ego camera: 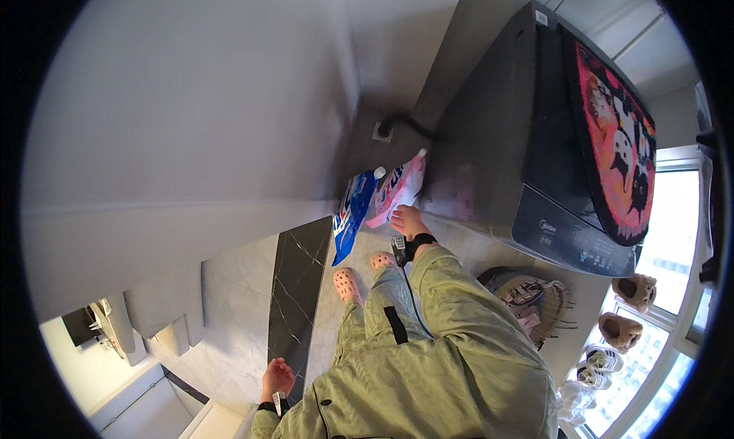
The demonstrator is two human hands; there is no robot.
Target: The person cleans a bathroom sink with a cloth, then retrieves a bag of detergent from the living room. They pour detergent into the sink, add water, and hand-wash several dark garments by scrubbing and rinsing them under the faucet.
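Observation:
My right hand point(407, 221) is beside the lower part of a pink detergent bag point(397, 189) with a white cap; nothing shows in its loosely bent fingers. Whether the fingertips touch the bag I cannot tell. Left of the pink bag, a blue bag point(352, 212) with a white cap leans near the pale wall. Low on the left, my left hand point(278, 376) hangs away from both bags, empty, with its fingers loosely curled. Both wrists wear black straps with small devices.
A dark Midea washing machine point(487, 152) stands right, a patterned mat point(619, 141) on its lid. Its black hose point(404, 120) runs into a floor drain point(382, 132). A basket with cloth point(530, 301) sits beside my right arm. Slippers point(633, 293) and sneakers point(599, 367) lie by the window.

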